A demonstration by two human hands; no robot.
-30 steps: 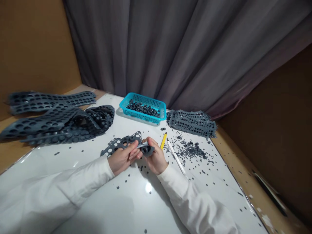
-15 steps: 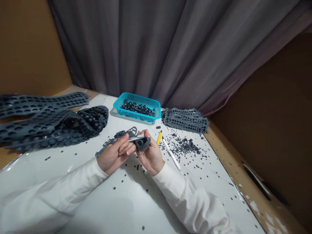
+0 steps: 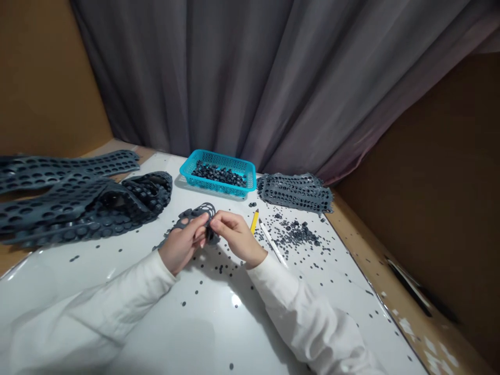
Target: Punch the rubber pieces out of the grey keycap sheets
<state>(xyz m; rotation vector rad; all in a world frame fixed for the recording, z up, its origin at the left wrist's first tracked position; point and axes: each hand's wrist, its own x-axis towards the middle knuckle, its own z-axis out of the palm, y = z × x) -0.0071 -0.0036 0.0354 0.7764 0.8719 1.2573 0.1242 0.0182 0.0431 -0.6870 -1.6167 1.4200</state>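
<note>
A dark grey perforated rubber sheet, with round holes and thin loops along its far edge, is bunched up between my hands above the white table. My left hand is closed on its near side, thumb on top. Pressed together at the sheet's right edge, the thumb and forefinger of my right hand grip it close to the left fingertips. What exactly lies under those fingertips is hidden. Just beyond my right hand lie a yellow pen-like tool and a white pen-like tool.
Behind the hands stands a blue basket holding small dark rubber pieces. A perforated sheet lies right of it; larger studded sheets are heaped at left. Small dark discs scatter over the white tabletop. A grey curtain hangs behind.
My right hand has turned from palm-up under the sheet to a pinch at its edge. The pale strip seen between the hands is no longer visible.
</note>
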